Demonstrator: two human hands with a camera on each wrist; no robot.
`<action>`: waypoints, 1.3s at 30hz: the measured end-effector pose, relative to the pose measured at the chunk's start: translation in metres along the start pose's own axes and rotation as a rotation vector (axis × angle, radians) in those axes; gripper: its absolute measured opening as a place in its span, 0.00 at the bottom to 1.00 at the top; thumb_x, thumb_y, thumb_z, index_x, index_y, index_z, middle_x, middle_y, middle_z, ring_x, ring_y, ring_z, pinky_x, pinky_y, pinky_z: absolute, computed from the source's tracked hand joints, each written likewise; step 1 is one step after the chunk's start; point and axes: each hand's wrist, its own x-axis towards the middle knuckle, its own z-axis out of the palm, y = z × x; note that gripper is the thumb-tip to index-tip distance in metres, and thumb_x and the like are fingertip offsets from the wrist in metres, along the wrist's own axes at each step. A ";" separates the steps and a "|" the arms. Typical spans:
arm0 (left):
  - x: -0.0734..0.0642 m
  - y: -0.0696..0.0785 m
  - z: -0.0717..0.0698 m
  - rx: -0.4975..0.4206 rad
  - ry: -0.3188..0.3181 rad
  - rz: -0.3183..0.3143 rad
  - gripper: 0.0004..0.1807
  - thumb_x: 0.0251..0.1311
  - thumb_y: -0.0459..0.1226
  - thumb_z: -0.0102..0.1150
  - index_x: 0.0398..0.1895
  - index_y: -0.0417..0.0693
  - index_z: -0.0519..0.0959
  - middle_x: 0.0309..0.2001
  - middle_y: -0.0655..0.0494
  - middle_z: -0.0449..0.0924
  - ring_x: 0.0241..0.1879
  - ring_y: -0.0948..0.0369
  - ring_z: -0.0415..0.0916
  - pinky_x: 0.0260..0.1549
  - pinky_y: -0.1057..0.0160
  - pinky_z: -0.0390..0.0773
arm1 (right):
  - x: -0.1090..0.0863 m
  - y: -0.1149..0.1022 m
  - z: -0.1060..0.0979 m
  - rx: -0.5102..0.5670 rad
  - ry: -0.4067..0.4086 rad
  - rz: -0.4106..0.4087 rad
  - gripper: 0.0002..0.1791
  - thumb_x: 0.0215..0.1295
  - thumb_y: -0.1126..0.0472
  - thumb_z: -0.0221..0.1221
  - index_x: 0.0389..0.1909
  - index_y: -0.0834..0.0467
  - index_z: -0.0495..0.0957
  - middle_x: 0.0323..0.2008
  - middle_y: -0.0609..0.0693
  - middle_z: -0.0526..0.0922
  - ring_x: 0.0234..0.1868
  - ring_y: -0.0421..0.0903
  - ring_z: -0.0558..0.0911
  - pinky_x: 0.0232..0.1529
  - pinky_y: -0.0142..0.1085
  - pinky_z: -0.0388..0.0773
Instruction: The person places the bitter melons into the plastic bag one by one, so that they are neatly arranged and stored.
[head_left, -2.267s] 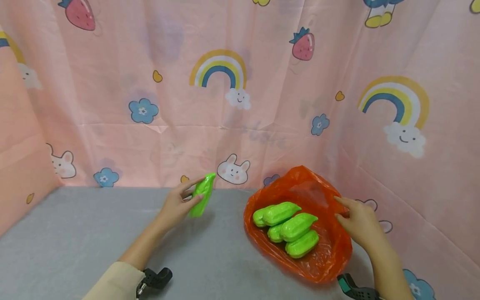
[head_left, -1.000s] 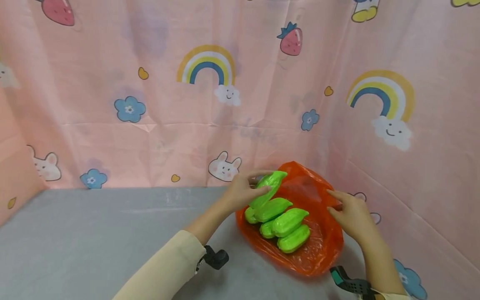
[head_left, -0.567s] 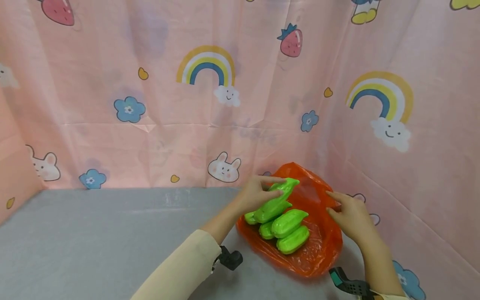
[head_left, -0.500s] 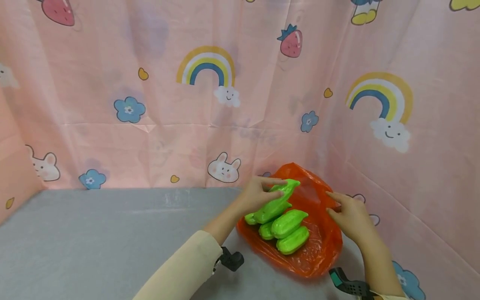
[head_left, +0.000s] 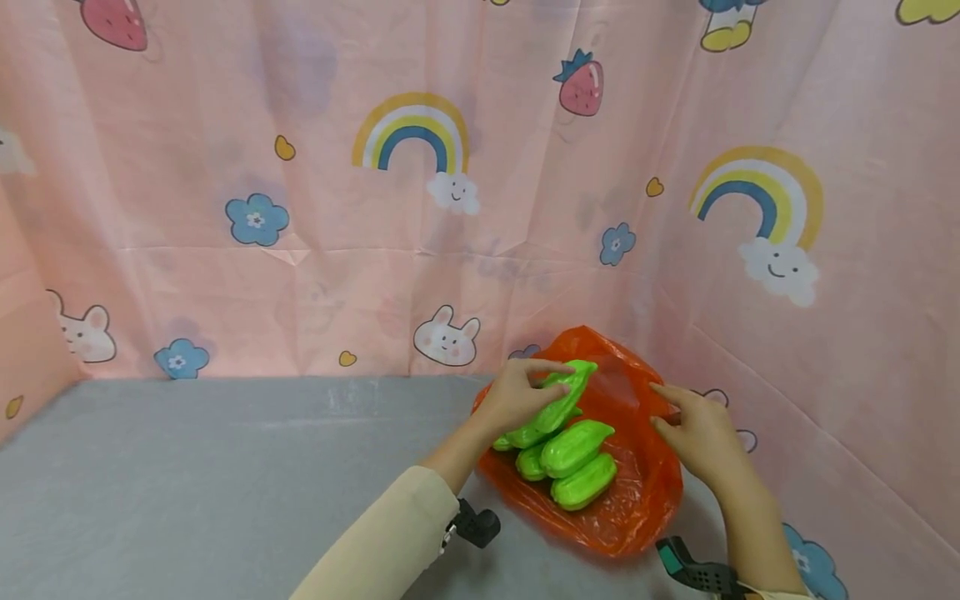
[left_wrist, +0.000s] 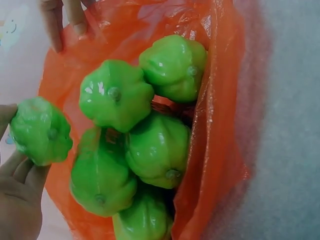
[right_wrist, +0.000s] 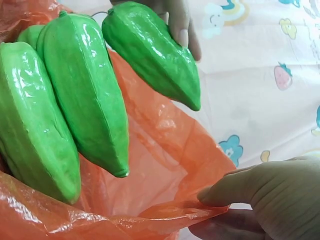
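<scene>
My left hand (head_left: 516,398) holds a glossy green, ribbed, papaya-like fruit (head_left: 566,396) between thumb and fingers, its pointed end tilted up to the right. The held fruit is over the left back part of an orange-red plastic bag (head_left: 641,492), overlapping the pile there. Several fruits of the same kind (left_wrist: 160,150) lie inside the bag, stacked side by side. At the bag's right side, my right hand (head_left: 705,437) pinches the rim; the right wrist view shows the thumb (right_wrist: 235,187) on top of the plastic and fingers beneath. The bag's mouth gapes wide.
The bag stands on a grey tabletop (head_left: 225,475), close to the back and right walls of pink printed cloth (head_left: 337,292). Black wrist-worn devices (head_left: 476,523) are on both forearms.
My left hand has carried the fruit rightward from above the table to over the bag, then slightly down toward the pile. The right hand keeps its hold on the rim. The head view shifted slightly.
</scene>
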 end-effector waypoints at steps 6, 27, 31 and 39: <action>-0.002 -0.006 0.002 0.021 0.008 0.003 0.15 0.66 0.40 0.65 0.55 0.55 0.86 0.59 0.57 0.84 0.54 0.60 0.83 0.47 0.64 0.83 | -0.001 0.000 0.000 0.000 0.006 -0.005 0.27 0.63 0.67 0.64 0.63 0.70 0.74 0.58 0.75 0.77 0.42 0.65 0.87 0.38 0.55 0.86; 0.003 -0.012 0.008 0.063 -0.056 -0.063 0.13 0.69 0.42 0.61 0.54 0.56 0.86 0.58 0.59 0.85 0.56 0.61 0.82 0.54 0.62 0.82 | 0.001 -0.008 0.000 -0.004 0.001 -0.008 0.27 0.63 0.66 0.65 0.63 0.69 0.75 0.59 0.73 0.78 0.42 0.64 0.88 0.39 0.53 0.86; 0.004 -0.014 0.010 0.050 -0.060 -0.075 0.13 0.70 0.42 0.60 0.54 0.57 0.86 0.58 0.59 0.84 0.57 0.61 0.82 0.53 0.62 0.82 | 0.001 -0.007 0.000 0.000 -0.003 -0.007 0.27 0.63 0.66 0.65 0.64 0.69 0.75 0.58 0.74 0.78 0.42 0.64 0.88 0.37 0.52 0.87; 0.003 -0.010 0.014 0.018 -0.055 -0.104 0.17 0.73 0.43 0.55 0.60 0.55 0.82 0.61 0.56 0.82 0.60 0.58 0.79 0.58 0.56 0.80 | -0.001 -0.005 0.001 0.003 0.006 -0.011 0.27 0.63 0.67 0.65 0.63 0.70 0.75 0.58 0.73 0.79 0.41 0.63 0.88 0.37 0.51 0.87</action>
